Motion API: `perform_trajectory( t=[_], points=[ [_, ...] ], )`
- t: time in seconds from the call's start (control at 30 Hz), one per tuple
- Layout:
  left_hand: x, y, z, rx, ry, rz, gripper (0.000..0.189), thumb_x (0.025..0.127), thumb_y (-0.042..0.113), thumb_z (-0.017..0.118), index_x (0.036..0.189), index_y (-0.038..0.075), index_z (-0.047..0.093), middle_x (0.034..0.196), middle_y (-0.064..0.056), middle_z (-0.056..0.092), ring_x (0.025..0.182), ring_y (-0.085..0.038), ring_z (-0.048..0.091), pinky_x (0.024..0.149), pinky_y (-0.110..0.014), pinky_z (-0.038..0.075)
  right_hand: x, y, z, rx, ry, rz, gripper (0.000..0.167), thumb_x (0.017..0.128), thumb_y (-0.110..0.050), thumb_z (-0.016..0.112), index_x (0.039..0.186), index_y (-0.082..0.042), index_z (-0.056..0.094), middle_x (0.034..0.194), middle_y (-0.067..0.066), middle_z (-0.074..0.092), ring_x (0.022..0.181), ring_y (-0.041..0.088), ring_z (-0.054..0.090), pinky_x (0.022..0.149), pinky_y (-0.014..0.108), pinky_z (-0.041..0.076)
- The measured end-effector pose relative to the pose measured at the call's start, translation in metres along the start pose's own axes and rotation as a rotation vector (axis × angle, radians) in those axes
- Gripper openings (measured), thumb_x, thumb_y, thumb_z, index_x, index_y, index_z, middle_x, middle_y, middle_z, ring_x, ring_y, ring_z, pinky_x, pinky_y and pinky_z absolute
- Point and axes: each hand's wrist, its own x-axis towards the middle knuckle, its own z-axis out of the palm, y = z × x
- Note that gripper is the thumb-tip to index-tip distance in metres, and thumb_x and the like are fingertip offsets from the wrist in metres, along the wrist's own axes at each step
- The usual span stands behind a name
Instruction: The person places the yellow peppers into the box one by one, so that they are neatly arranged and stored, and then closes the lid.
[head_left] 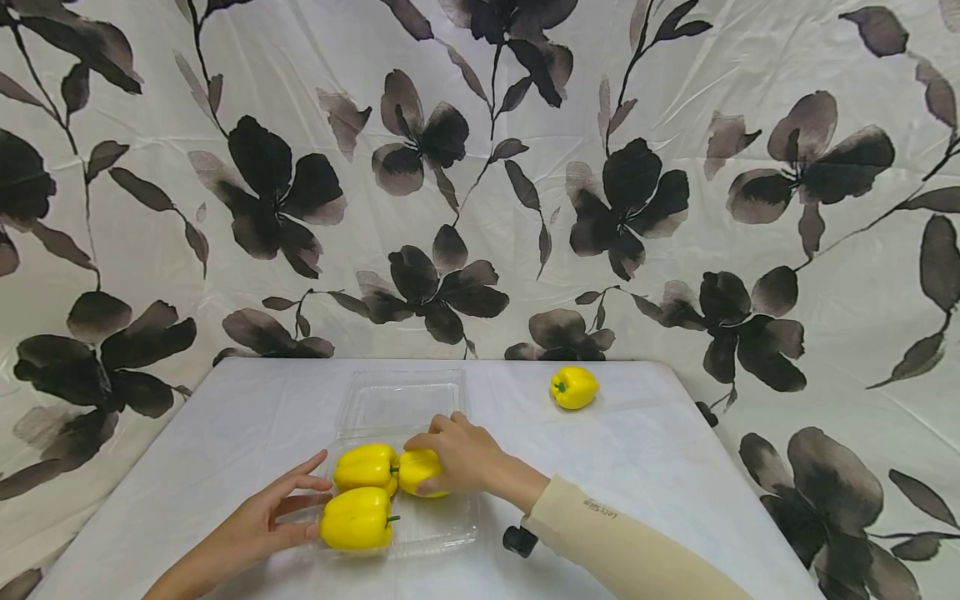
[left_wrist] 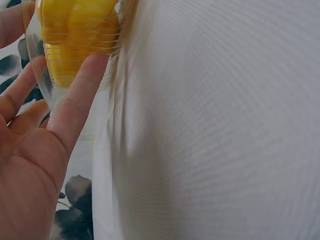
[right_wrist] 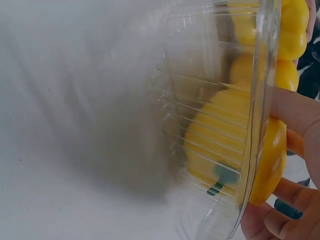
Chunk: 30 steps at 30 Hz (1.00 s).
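Note:
A clear plastic clamshell box lies with its lid folded back, away from me. My right hand grips a yellow bell pepper in the back right of the base. From the right wrist view, thumb and fingers lie around this pepper, and its green stem shows through the ribbed wall. Two more yellow bell peppers fill the left side, one at the back and one in front. Along the box's left side rests my left hand, its fingers extended against the clear wall.
A fourth-corner spot at the table's back right holds a lone yellow bell pepper. The box lid spreads flat toward the far edge. White cloth covers the table, and a floral sheet hangs behind it.

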Motion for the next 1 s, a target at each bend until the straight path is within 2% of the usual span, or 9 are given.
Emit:
perform_trajectory(
  t=[0.67,1.0],
  points=[
    [-0.001,-0.001,0.0,0.014,0.004,0.005,0.048,0.098,0.026,0.079,0.138,0.011,0.059,0.177,-0.02,0.013,0.136,-0.048,0.057,0.101,-0.045,0.06,-0.001,0.002,0.002,-0.002,-0.004,-0.018,0.061,0.089,-0.055,0.083,0.144,-0.035,0.066,0.126,-0.003,0.064,0.102,0.014,0.051,0.075,0.02,0.047],
    [-0.002,0.001,0.002,0.022,0.015,-0.007,0.047,0.098,0.027,0.079,0.138,0.011,0.06,0.177,-0.021,0.014,0.136,-0.048,0.057,0.1,-0.046,0.061,-0.003,0.008,-0.01,0.089,-0.074,-0.007,0.07,0.088,-0.054,0.085,0.15,-0.034,0.06,0.134,-0.002,0.061,0.113,0.016,0.052,0.087,0.028,0.054]
  ],
)
